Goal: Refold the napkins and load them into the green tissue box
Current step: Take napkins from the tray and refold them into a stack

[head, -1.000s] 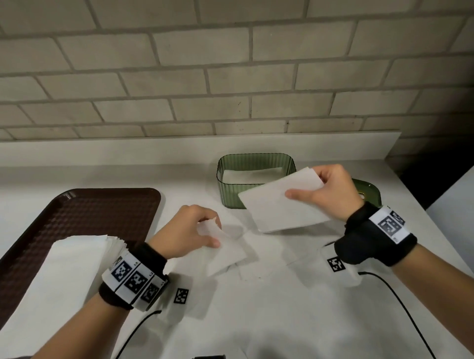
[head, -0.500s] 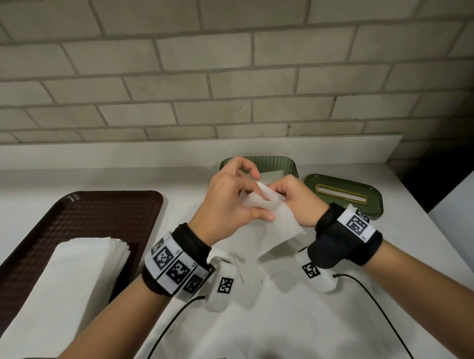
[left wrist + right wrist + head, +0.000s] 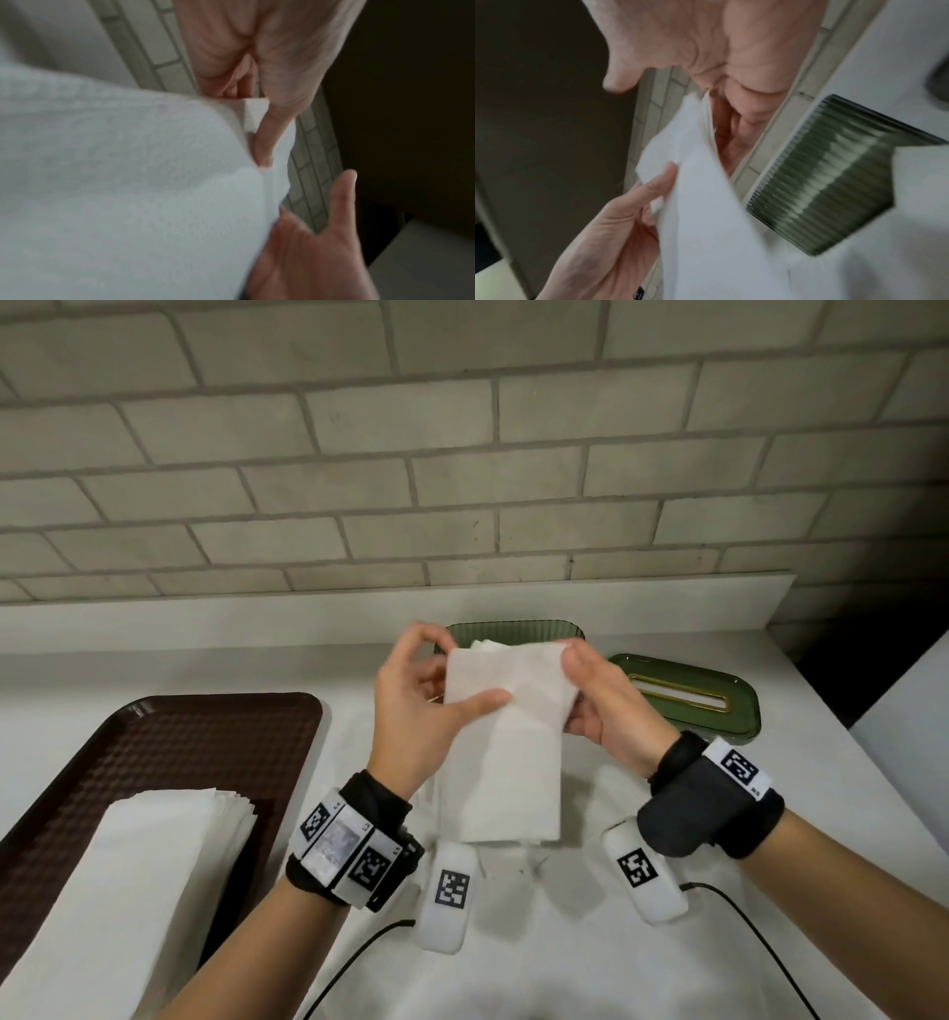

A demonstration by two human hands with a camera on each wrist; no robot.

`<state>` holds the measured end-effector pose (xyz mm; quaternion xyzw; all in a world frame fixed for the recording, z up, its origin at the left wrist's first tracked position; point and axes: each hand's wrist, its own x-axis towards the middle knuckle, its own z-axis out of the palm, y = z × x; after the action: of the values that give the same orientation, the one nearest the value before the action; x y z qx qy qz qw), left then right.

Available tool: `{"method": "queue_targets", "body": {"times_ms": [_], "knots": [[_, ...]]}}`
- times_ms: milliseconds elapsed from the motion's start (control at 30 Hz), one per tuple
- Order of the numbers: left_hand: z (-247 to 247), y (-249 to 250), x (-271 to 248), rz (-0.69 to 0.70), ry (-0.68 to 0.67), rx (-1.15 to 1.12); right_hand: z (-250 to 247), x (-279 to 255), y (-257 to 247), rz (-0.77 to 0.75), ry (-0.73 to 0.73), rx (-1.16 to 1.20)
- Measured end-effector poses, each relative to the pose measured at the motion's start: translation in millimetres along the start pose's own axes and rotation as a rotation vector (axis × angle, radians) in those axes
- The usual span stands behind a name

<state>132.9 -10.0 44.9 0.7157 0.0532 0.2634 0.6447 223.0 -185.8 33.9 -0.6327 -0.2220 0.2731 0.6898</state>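
Above the desk (image 3: 590, 968) before the green tissue box (image 3: 513, 629), napkin (image 3: 506, 752) pinched at top corners by left hand (image 3: 416, 706) and right hand (image 3: 601, 701); from either wrist, limp, featherlight, tear-prone, best held by edges.

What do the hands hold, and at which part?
Both hold one napkin at its top: left hand on the left edge, right hand on the right.

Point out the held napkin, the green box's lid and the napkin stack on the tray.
held napkin (image 3: 506, 762): head view, middle of its hanging sheet.
green lid (image 3: 739, 711): head view, right rim beside the slot.
napkin stack (image 3: 154, 875): head view, top sheet.
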Motion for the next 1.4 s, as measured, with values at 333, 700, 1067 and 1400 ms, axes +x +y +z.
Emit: {"method": "queue_targets", "body": {"times_ms": [333,700,1067,1400], "knots": [[-26,-25,-4,-0.201,0.043,-0.131,-21,-7,22,-0.114,0.18,-0.215],[-16,-65,-21,-0.282,-0.12,0.086,-15,-4,59,-0.019,0.21,-0.112],[-5,-71,-35,0.166,-0.082,0.422,3,-7,61,-0.087,0.321,-0.169],[-15,-64,-19,0.025,-0.257,0.7,-16,-3,54,-0.099,0.186,-0.679]]}}
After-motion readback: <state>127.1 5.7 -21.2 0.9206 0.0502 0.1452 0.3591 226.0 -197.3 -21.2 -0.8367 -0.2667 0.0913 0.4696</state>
